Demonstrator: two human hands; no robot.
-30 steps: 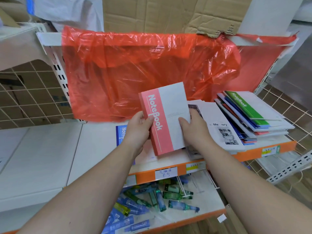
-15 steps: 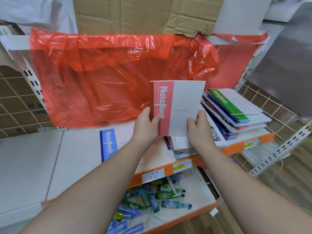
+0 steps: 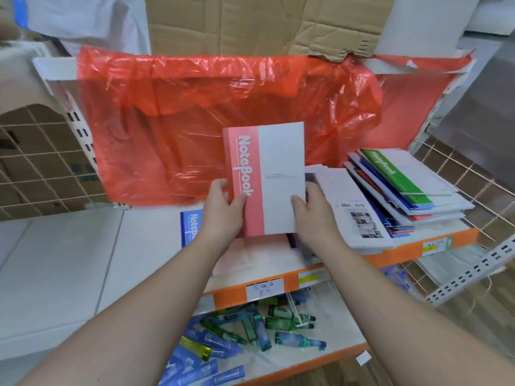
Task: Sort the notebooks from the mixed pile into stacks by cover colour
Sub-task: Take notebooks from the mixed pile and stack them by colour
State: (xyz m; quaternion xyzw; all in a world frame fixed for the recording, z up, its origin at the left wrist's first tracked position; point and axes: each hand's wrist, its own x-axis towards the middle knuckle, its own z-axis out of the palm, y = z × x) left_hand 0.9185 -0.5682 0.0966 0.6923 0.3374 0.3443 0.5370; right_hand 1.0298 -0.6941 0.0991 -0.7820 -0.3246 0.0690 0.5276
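Red translucent plastic sheeting is hanging behind the white metal shelf with an orange front edge, with the mixed pile of notebooks lying at its right. The pink-and-white paper notebook is being held upright above the shelf's middle, long axis vertical, spine left, cover facing the person, probably for judging its colour. The left hand is gripping its lower spine edge with curled fingers, and the right hand is gripping its lower right edge.

White metal shelf, orange front edge. Red plastic sheet draped behind, torn cardboard above. Wire grid panels either side. Lower shelf holds small bottles. Wood-look floor.
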